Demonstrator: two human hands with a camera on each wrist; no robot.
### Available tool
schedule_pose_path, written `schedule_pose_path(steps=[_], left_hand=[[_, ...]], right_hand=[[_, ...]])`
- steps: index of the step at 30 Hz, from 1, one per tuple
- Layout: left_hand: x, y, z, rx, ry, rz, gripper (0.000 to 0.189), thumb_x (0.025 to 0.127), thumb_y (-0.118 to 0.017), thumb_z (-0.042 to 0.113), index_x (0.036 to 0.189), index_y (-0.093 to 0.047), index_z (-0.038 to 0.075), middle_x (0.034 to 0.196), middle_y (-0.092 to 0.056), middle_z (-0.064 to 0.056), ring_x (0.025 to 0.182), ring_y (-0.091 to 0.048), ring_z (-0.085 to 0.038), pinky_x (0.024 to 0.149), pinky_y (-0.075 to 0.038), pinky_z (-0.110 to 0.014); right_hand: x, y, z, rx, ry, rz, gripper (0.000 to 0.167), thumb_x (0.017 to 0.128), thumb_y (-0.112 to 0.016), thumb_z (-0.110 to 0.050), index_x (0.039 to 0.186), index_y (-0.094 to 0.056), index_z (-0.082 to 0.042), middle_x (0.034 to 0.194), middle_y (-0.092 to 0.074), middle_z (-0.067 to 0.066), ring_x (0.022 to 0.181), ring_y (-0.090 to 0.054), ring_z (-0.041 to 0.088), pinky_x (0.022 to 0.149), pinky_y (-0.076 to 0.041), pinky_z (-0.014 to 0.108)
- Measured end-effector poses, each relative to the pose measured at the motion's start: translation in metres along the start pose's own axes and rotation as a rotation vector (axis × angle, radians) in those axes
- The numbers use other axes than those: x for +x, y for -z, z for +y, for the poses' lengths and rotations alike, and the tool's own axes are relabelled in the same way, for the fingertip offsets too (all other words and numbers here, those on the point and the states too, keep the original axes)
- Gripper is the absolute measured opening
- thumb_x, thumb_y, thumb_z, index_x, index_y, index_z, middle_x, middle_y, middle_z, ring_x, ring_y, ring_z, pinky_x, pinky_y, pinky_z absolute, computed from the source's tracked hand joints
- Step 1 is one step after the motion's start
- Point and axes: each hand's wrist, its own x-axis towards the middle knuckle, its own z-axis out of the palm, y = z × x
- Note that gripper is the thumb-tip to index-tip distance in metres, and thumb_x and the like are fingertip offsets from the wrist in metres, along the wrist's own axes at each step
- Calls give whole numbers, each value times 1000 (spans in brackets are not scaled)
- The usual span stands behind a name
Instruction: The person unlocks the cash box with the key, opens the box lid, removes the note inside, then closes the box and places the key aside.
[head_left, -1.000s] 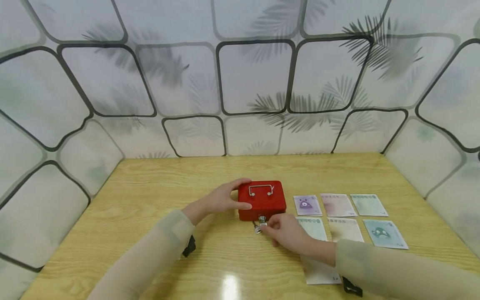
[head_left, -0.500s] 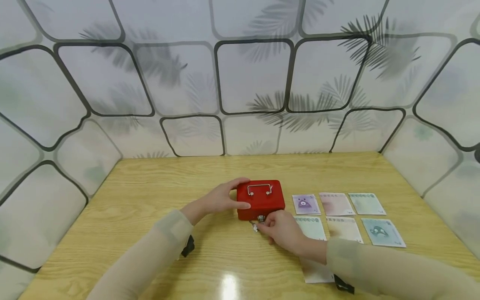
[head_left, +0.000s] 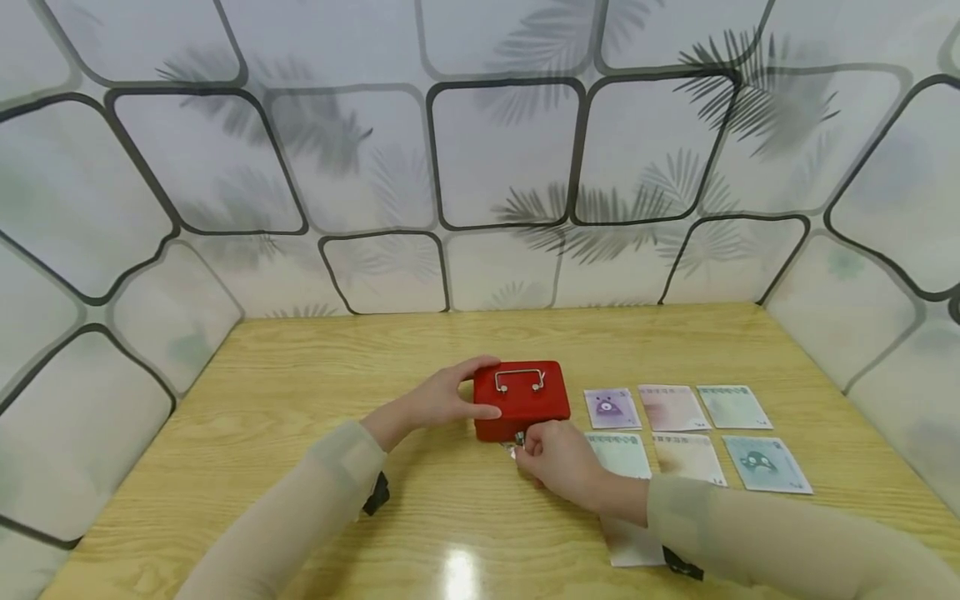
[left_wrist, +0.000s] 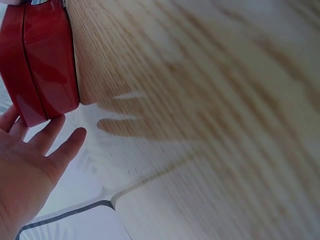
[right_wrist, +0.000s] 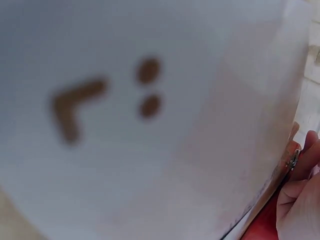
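Observation:
A small red cash box (head_left: pixel 528 396) with a wire handle on its lid rests on the wooden table. My left hand (head_left: pixel 446 396) holds its left side, thumb along the lid's front corner and fingers at the back. In the left wrist view, fingers (left_wrist: pixel 52 135) reach around the red side. At the box's front, my right hand (head_left: pixel 562 465) pinches a key at the silver lock (head_left: pixel 520 437); the fingers mostly hide the key. Another small silver key (head_left: pixel 512 451) shows just left of the fingertips. The right wrist view has the curled hand (right_wrist: pixel 300 210) at its edge.
Right of the box lie several paper play notes, among them a purple one (head_left: pixel 612 408), a pink one (head_left: pixel 673 408) and a teal one (head_left: pixel 767 465). Another note (head_left: pixel 630 542) lies partly under the right forearm. A patterned fabric wall (head_left: pixel 510 267) encloses the table (head_left: pixel 337 358).
My right hand has shifted slightly left and closer to the box front, turning at the lock, so the silver parts are more covered. The left hand keeps its hold on the box.

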Motion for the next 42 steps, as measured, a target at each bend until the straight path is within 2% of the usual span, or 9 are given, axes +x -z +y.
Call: schedule_pose_path(steps=[8,17,24,33,37,42], left_hand=[[0,0,-1,8,-1,3,74,83,-79,33,146,-42,21,140,-50,-1,131,-41,-22,108,-31,-48],[-1,0,1,38,-1,8,75,83,-78,36,147,-41,21,140,-50,-1,131,-42,-21,107,-32,-48],[-2,0,3,67,26,13,76,83,-77,39,147,-40,23,140,-50,-1,130,-43,-21,106,-33,-49],[-2,0,4,71,46,14,76,82,-77,42,146,-40,24,139,-51,-1,129,-43,-22,105,-34,-50],[-2,0,4,75,49,12,76,82,-77,42,147,-40,23,139,-50,-1,129,-43,-22,105,-34,-50],[-3,1,5,74,47,11,77,83,-76,42,147,-40,23,140,-50,-2,129,-43,-22,104,-35,-50]], right_hand=[[1,-1,1,7,-13,-8,30,90,-69,-16,63,-55,-16,48,-49,-9,44,-48,9,45,-35,21],[1,-2,0,-37,-7,31,32,87,-70,-13,60,-53,-16,49,-48,-9,45,-46,7,48,-38,22],[1,-1,-3,-40,1,46,32,87,-68,-11,59,-52,-15,48,-47,-9,46,-46,7,48,-38,22],[-1,-1,-2,13,-29,-6,28,89,-66,-10,64,-55,-14,51,-50,-7,49,-49,9,50,-40,22],[-5,-1,-2,33,-21,-20,27,90,-65,-10,65,-56,-14,52,-51,-7,49,-50,9,49,-40,22],[-11,-2,-4,3,21,-4,30,88,-67,-11,61,-54,-15,50,-47,-9,50,-45,7,48,-38,22]])
